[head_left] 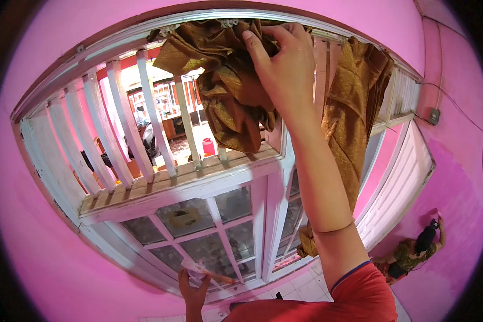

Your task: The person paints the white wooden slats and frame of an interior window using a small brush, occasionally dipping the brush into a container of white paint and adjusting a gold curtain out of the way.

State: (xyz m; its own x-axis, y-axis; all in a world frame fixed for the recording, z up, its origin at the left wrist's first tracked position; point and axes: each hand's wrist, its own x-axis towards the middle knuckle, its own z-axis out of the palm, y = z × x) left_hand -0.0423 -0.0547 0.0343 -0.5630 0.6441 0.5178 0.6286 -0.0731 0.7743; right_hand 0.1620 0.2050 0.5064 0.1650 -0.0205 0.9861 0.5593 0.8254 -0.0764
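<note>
Brown curtain fabric (pixel 233 94) is pinched in the right hand (pixel 291 60)

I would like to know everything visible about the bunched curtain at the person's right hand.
The curtain is golden brown and slightly shiny, with a faint pattern, and looks like cloth. It hangs gathered in crumpled folds just below the top of the window frame, in front of some pale slats. The right hand pinches its upper folds.
</note>
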